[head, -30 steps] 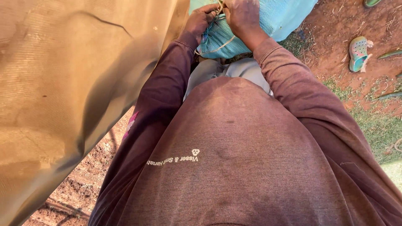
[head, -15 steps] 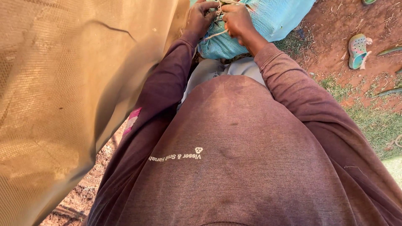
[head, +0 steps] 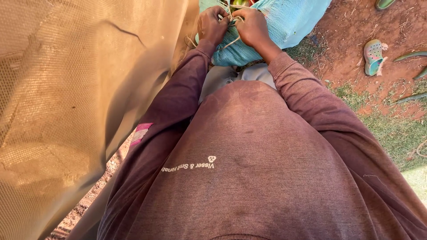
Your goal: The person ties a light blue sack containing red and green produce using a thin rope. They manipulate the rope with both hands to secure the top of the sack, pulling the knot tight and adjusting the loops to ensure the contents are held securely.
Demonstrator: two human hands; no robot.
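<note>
A light blue woven sack (head: pixel 284 22) stands in front of me at the top of the view. Green and red produce (head: pixel 240 2) shows at its mouth. My left hand (head: pixel 212 24) and my right hand (head: pixel 252 26) are both at the sack's top edge, fingers closed on pale twine (head: pixel 231 18) that runs between them across the opening. The loose end of the twine hangs down below my hands. My maroon sleeves and shirt fill the lower half of the view.
A large tan mesh cloth (head: pixel 66 98) hangs along the whole left side, close to my left arm. A teal clog (head: pixel 372 55) lies on red soil at the right, with green pods (head: pixel 411 55) and patchy grass (head: pixel 391 133) nearby.
Both hands and the sack's mouth have come lower into view. The hands stay closed on the twine, working close together at the opening.
</note>
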